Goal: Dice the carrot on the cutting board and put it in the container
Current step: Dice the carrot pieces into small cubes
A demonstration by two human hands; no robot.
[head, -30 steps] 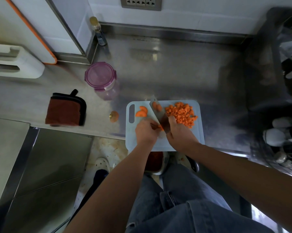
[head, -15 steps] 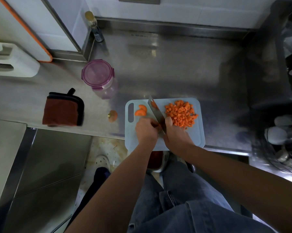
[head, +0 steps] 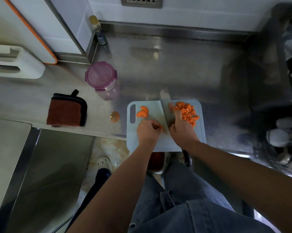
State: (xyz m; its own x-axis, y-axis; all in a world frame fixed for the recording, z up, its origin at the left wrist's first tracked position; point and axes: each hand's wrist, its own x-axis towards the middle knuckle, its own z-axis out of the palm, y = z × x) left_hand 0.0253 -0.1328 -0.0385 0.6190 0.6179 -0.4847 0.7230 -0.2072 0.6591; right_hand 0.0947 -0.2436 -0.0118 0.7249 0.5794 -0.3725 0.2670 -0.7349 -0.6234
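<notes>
While most of the carrot (head: 186,113) lies diced in a heap at the cutting board's (head: 154,106) 2 o'clock corner, your left hand (head: 147,132) pinches a piece (head: 161,126) beside the knife (head: 165,111) your right hand (head: 182,130) grips. A few slices (head: 142,112) wait at 10 o'clock; the lidded container (head: 100,78) beyond them looks unfilled.

The knife (head: 165,109) is blurred, and its tip smears out beyond the right hand (head: 182,130). That hand grips it and hides most of the handle, so only the dark butt shows behind the wrist. The left hand (head: 147,132) curls over the carrot piece (head: 160,126), leaving just an orange sliver at its fingertips beside the blade. The right hand's fingers cover the nearest corner of the diced carrot (head: 187,112). Below both wrists, a red bowl (head: 156,161) is mostly hidden by the left forearm and the cutting board (head: 165,143). Far right of the hands, a dish rack (head: 291,78) is dim and cut off by the edge, and its contents cannot be made out.
</notes>
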